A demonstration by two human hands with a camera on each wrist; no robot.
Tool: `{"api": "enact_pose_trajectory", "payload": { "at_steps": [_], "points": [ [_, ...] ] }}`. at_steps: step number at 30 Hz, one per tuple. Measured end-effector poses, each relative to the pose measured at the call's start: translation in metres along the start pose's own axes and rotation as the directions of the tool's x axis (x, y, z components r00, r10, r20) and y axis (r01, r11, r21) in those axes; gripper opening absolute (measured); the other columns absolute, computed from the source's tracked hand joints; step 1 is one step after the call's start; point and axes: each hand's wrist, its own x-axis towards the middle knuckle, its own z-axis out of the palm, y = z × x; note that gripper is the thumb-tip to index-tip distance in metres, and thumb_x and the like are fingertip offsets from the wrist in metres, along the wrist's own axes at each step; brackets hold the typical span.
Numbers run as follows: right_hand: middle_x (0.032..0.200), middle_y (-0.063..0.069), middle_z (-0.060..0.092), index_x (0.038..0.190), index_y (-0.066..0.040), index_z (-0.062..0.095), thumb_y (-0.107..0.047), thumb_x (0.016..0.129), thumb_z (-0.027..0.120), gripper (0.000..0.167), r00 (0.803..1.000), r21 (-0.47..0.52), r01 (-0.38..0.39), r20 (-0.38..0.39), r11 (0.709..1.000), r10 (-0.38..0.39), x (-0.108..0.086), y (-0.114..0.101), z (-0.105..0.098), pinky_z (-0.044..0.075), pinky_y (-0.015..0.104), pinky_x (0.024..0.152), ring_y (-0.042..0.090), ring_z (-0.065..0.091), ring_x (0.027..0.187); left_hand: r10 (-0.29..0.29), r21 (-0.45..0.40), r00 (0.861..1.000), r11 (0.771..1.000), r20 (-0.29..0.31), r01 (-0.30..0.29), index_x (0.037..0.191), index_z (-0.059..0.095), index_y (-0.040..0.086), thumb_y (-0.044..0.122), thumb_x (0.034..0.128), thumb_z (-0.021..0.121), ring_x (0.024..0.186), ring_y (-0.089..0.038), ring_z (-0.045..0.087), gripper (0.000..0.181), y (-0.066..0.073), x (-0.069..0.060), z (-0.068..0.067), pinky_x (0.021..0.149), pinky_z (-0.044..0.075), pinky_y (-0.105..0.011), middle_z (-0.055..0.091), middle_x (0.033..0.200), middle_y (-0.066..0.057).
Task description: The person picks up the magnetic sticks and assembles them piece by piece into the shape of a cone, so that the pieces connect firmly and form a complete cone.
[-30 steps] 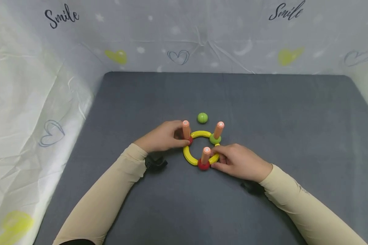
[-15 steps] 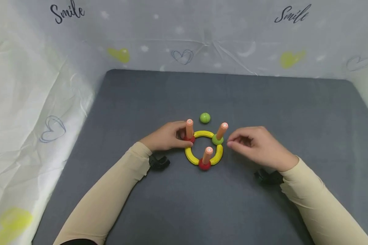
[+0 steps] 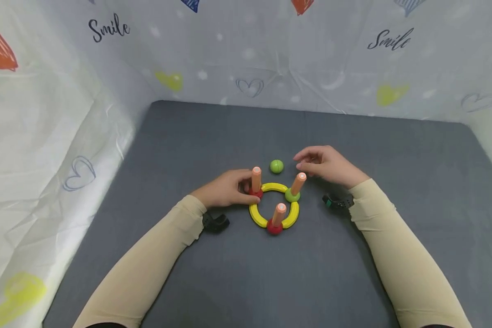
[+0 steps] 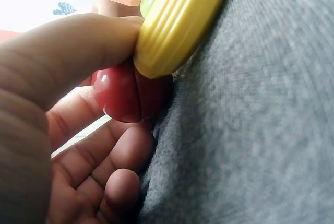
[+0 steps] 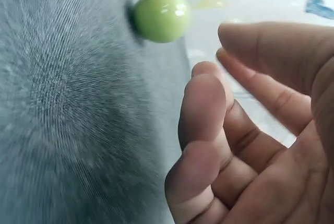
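A ring of yellow curved pieces (image 3: 257, 217) lies on the grey table, joined by two red balls and one green ball (image 3: 292, 196). An orange rod (image 3: 298, 183) stands up from each of these balls. My left hand (image 3: 224, 188) grips the ring's left red ball (image 4: 122, 93), its thumb against the end of a yellow piece (image 4: 180, 25). Beyond the ring sits a loose green ball (image 3: 276, 166). To the right of that ball hovers my right hand (image 3: 331, 166), fingers loosely bent and holding nothing; the right wrist view shows a gap between fingertips and ball (image 5: 162, 16).
The front red ball (image 3: 274, 228) with its rod (image 3: 279, 214) is nearest to me. Dark wrist devices (image 3: 215, 223) hang under both wrists. A white printed sheet (image 3: 213, 59) rises behind the table (image 3: 238, 278) and along its left side.
My right hand has let go of the ring's right yellow piece, drawn off to the right, then moved away from me toward the loose green ball. The left hand stays on its red ball.
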Motion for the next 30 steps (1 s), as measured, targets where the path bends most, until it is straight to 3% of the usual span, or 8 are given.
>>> {"api": "enact_pose_trajectory", "payload": {
  "at_steps": [7, 16, 23, 30],
  "points": [
    [0.128, 0.009, 0.069, 0.138, -0.015, 0.069, -0.024, 0.098, 0.078, 0.042, 0.997, -0.006, 0.058, 0.056, 0.998, -0.057, 0.031, 0.002, 0.015, 0.055, 0.035, 0.077, 0.025, 0.070, 0.091, -0.008, -0.005, 1.000, 1.000, 0.001, 0.008, 0.106, 0.068, 0.021, 0.032, 0.0900, 0.085, 0.085, -0.019, 0.058, 0.026, -0.002, -0.001, 0.001, 0.075, 0.050, -0.032, 0.061, 0.093, 0.000],
    [0.131, 0.011, 0.069, 0.138, -0.012, 0.069, -0.023, 0.096, 0.080, 0.045, 0.989, -0.007, 0.078, 0.129, 0.997, -0.077, 0.041, -0.007, 0.019, 0.053, 0.031, 0.070, 0.024, 0.066, 0.081, 0.007, -0.022, 1.000, 1.000, 0.002, -0.007, 0.105, 0.069, 0.021, 0.031, 0.0903, 0.085, 0.084, -0.019, 0.058, 0.025, 0.000, 0.000, -0.003, 0.074, 0.050, -0.031, 0.062, 0.093, 0.000],
    [0.122, 0.005, 0.072, 0.134, -0.018, 0.072, -0.025, 0.099, 0.076, 0.036, 0.994, -0.053, 0.070, 0.093, 0.996, -0.064, 0.039, -0.005, 0.020, 0.053, 0.033, 0.069, 0.024, 0.065, 0.078, 0.004, -0.007, 1.000, 1.000, -0.003, -0.004, 0.106, 0.068, 0.020, 0.031, 0.0912, 0.085, 0.084, -0.019, 0.058, 0.025, 0.001, 0.001, -0.002, 0.074, 0.049, -0.031, 0.061, 0.093, -0.001],
    [0.124, 0.009, 0.070, 0.136, -0.015, 0.070, -0.031, 0.101, 0.073, 0.038, 0.998, -0.026, 0.047, 0.043, 0.999, -0.046, 0.033, 0.000, 0.016, 0.054, 0.034, 0.073, 0.022, 0.070, 0.086, -0.006, -0.004, 1.000, 1.000, -0.007, 0.006, 0.106, 0.068, 0.021, 0.031, 0.0902, 0.086, 0.084, -0.018, 0.058, 0.026, -0.003, 0.001, -0.002, 0.073, 0.049, -0.030, 0.061, 0.093, 0.000]
  ]
}}
